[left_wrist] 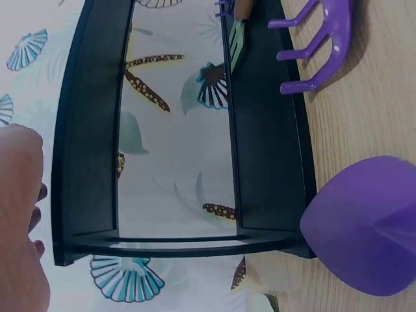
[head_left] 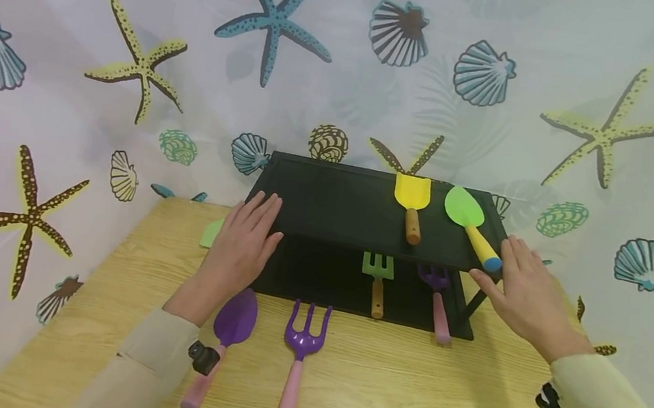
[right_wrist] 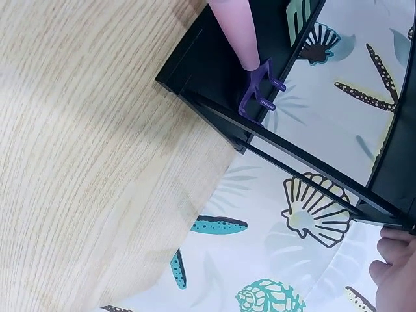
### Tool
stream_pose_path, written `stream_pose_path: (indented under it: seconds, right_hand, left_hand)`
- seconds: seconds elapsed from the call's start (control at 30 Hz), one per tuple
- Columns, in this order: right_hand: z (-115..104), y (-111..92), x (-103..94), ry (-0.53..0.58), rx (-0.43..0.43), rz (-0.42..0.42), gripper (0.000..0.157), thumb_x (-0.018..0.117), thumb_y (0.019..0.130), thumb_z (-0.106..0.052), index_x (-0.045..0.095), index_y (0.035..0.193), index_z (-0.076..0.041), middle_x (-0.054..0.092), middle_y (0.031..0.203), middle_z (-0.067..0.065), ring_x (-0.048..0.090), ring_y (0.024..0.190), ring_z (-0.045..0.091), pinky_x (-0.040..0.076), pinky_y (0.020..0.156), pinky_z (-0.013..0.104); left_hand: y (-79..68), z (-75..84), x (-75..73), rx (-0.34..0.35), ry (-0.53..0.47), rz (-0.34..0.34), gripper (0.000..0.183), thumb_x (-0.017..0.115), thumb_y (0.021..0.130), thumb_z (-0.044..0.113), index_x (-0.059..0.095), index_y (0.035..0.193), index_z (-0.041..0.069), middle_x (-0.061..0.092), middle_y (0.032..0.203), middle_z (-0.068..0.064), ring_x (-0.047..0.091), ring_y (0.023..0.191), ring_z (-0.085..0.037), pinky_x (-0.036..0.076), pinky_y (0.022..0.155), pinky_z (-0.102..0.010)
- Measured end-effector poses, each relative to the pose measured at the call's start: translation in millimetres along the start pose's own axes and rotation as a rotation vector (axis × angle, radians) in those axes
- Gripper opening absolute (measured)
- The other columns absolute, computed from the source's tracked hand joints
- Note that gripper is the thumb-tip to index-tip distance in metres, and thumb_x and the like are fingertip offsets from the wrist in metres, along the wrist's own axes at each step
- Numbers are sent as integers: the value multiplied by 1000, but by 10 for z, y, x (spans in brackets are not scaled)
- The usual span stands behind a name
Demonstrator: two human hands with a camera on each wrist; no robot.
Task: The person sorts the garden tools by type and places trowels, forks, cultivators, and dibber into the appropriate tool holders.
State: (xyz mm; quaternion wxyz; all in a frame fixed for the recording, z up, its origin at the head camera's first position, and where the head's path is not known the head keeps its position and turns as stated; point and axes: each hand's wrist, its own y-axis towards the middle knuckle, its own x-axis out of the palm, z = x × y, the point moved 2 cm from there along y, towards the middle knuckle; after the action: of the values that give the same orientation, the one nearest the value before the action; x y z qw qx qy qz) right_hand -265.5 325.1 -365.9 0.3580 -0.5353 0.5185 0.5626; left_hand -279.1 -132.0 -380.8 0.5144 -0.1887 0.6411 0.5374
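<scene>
A black two-tier shelf (head_left: 327, 200) stands on the table. My left hand (head_left: 244, 245) is at its left end, palm down with fingers straight, over the top tier. At the other end my right hand (head_left: 523, 292) holds the right edge, thumb at the front corner and fingers bent over the side. On the top tier lie a yellow shovel (head_left: 412, 193) with a wooden handle and a green trowel (head_left: 465, 207) with a yellow handle. The lower tier bears a green hand fork (head_left: 379, 266) and a purple hand fork (head_left: 441, 315) with a pink handle.
In front of the shelf, a purple trowel (head_left: 236, 317) and another purple fork (head_left: 304, 342) lie on the wooden table (head_left: 401, 393). Beside my left hand shows part of a pale green thing (head_left: 211, 233). A shell-and-starfish patterned cloth (head_left: 330, 87) hangs behind.
</scene>
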Motion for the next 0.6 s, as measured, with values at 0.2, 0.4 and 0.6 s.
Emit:
stream_pose_path:
  seconds: [0.2, 0.4, 0.6]
  right_hand:
    - [14, 3, 0, 0, -3, 8, 93, 42, 100, -60, 14, 153, 12, 16, 159, 36, 17, 147, 53, 11, 122, 61]
    - [3, 17, 26, 3, 1, 25, 93, 43, 100, -59, 15, 153, 13, 17, 158, 36, 18, 146, 53, 11, 122, 61]
    - [12, -4, 36, -8, -9, 39, 93, 42, 100, -59, 16, 152, 13, 18, 158, 37, 19, 146, 53, 13, 121, 62]
  left_hand:
    - [-118, 133, -71, 34, -21, 45, 61, 48, 104, 28, 26, 156, 4, 33, 161, -12, 24, 152, -29, 24, 124, -49]
    - [-281, 271, -91, 99, -104, 135, 64, 57, 100, 22, 30, 154, 1, 37, 158, -15, 31, 149, -33, 31, 120, -53]
    - [-464, 395, -66, 113, -110, 139, 69, 62, 97, 22, 30, 154, 2, 39, 157, -15, 33, 148, -34, 34, 119, -50]
